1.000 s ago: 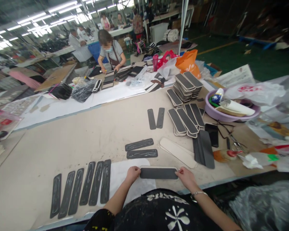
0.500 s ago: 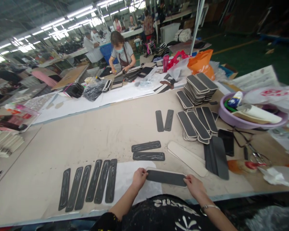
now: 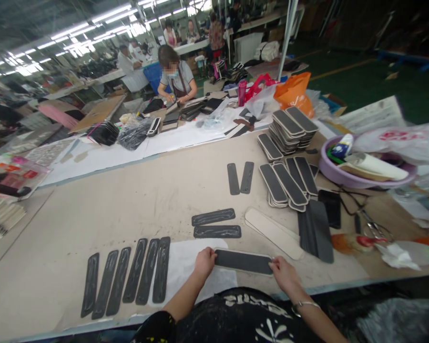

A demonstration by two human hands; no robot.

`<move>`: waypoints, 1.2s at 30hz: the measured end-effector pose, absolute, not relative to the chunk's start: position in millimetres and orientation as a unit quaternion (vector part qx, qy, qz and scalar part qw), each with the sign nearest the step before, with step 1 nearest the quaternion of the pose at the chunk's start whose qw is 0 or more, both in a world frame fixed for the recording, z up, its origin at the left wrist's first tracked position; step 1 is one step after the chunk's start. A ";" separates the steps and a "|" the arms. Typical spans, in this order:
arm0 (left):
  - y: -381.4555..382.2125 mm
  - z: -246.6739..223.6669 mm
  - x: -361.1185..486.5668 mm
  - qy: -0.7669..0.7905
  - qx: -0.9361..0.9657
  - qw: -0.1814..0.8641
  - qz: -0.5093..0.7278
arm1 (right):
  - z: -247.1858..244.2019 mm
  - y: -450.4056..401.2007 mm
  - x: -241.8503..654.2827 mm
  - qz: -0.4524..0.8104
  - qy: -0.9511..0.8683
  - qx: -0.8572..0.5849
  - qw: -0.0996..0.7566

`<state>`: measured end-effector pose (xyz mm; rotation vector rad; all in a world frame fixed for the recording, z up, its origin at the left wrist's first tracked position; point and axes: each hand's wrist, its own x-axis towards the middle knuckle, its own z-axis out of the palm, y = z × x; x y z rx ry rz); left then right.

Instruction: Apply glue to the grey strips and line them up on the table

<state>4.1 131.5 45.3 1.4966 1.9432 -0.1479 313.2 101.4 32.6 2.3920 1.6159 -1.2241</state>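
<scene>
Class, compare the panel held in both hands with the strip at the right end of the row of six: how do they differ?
The held panel has a pale border; the row's end strip shows none.
The held panel's face looks plain; the end strip carries glossy streaks.
The held panel runs crosswise between the hands; the end strip lies lengthwise, untouched.
Both are long and dark grey.
</scene>
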 end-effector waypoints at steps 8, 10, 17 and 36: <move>133.2 44.6 5.8 0.739 0.583 0.331 -0.062 | 35.2 102.1 308.1 -0.384 0.495 0.779 0.001; 133.1 44.3 5.7 0.739 0.584 0.329 -0.062 | 37.3 102.8 307.1 -0.386 0.491 0.781 0.004; 134.0 44.0 5.7 0.742 0.582 0.326 -0.064 | 40.3 103.5 306.4 -0.389 0.490 0.780 0.008; 129.8 41.5 -6.9 0.750 0.554 0.361 -0.018 | 33.8 102.8 311.4 -0.380 0.507 0.773 0.011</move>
